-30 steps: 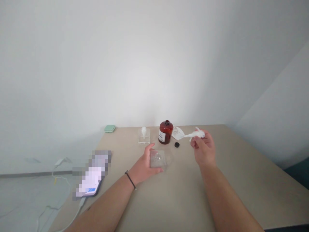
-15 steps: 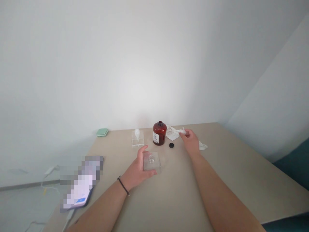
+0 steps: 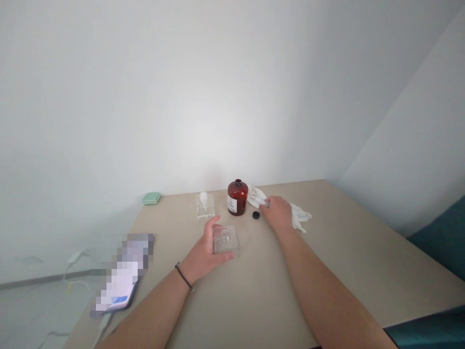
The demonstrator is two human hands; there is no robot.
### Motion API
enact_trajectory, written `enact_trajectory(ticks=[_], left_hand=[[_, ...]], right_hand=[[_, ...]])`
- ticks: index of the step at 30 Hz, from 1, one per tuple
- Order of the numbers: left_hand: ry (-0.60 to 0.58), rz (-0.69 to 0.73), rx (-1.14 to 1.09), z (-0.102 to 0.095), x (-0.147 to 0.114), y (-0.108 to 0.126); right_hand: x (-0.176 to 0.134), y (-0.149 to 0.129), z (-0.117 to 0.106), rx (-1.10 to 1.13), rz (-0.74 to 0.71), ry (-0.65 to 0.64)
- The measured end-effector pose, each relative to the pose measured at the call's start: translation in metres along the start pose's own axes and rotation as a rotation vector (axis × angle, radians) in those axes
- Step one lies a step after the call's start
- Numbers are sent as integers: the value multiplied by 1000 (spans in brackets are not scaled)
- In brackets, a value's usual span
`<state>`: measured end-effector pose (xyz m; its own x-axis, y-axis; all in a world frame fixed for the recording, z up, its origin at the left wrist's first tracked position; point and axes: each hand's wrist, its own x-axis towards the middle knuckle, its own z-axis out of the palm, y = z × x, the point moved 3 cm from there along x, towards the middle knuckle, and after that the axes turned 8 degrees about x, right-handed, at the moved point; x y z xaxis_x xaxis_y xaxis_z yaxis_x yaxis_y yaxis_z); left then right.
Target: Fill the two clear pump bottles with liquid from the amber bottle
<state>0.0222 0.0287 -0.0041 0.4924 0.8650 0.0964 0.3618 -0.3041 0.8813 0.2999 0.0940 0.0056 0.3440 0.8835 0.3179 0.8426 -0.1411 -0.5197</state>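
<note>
On the table [image 3: 327, 271], left hand [image 3: 205, 252] gripping clear bottle [image 3: 225, 240], right hand [image 3: 278, 213] open beside black cap [image 3: 256, 215].

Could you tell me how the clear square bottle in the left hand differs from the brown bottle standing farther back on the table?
The clear square bottle is colourless and flat-sided; the brown bottle is dark amber and round. The clear one sits in the grip of the left hand; the brown one stands free, untouched, with a white label. The clear one lies nearer the person. Both rest on the beige table with open necks.
</note>
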Motion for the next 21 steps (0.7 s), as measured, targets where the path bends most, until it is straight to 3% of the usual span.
enact_trajectory(ticks=[7, 13, 16, 21], left_hand=[[6, -8, 16, 0, 1, -1], [-1, 14, -2, 1, 2, -4], [-2, 11, 2, 2, 2, -5], [-4, 26, -6, 3, 2, -4]], right_hand=[[-4, -2, -6, -141, -15, 7], [-20, -18, -24, -61, -156, 241], [-33, -36, -25, 52, -309, 272], [-43, -61, -1, 462, -426, 134]])
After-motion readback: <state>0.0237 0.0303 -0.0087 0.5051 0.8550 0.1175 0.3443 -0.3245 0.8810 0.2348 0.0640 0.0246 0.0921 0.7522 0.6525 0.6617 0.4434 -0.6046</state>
